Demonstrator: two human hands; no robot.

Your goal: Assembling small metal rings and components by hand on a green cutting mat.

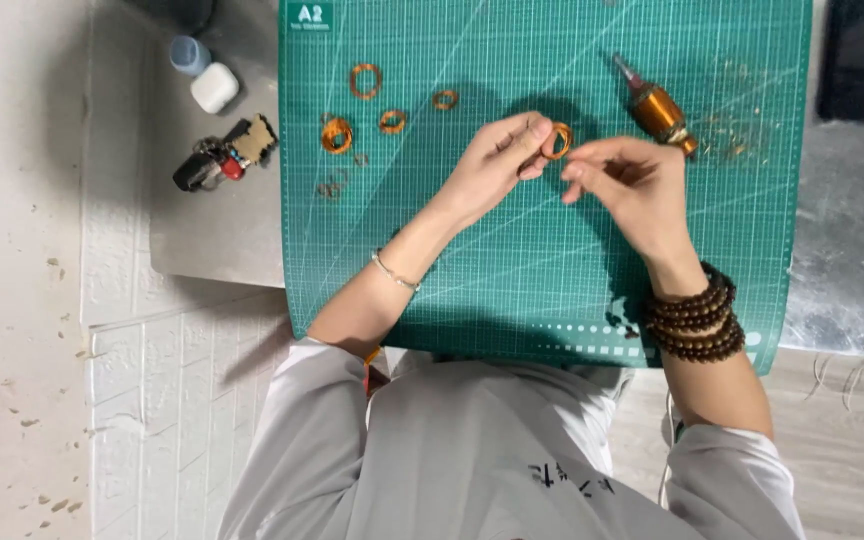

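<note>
Coil (558, 139) upright btwn both hands, axis horiz.

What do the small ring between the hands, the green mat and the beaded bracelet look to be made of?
The ring, pinched by the left hand and right hand, looks like wound copper wire: shiny orange-brown, fine strands. The mat looks like matte rubbery plastic with a printed white grid. The bracelet seems to be dark brown wooden beads, though polished stone can't be ruled out.
</note>
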